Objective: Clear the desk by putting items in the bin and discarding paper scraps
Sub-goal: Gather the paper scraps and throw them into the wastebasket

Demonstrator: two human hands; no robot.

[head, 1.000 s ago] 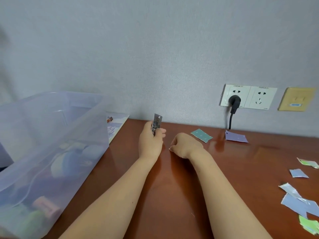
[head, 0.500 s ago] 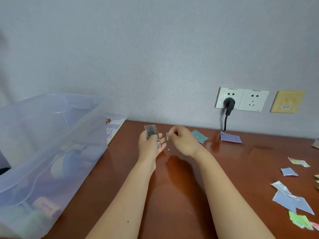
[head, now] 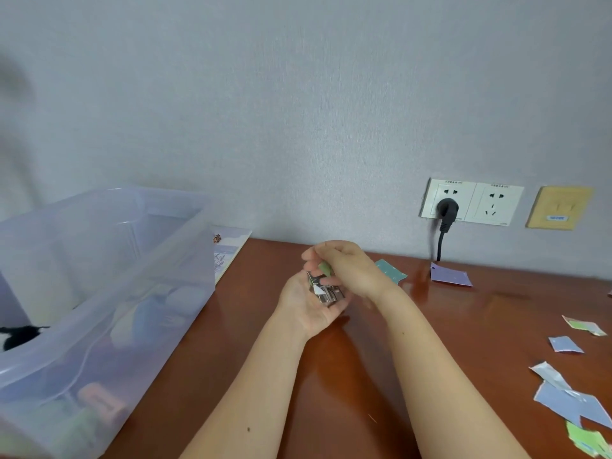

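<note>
Near the desk's back edge, paper scraps are cupped in the upturned left hand; a green scrap is pinched above them by the right hand. The bin is set at the left edge.

Soft even light, no hard shadows; desk shows sheen + reflections nr wall; slight motion blur mid-frame, wide-angle bend at edges.

The right hand covers the left hand's fingers and part of the pile of scraps in its palm. The green bit it pinches is too blurred to identify. The bin runs off the left and bottom edges, its contents mere smears, and it hides part of a booklet.
</note>
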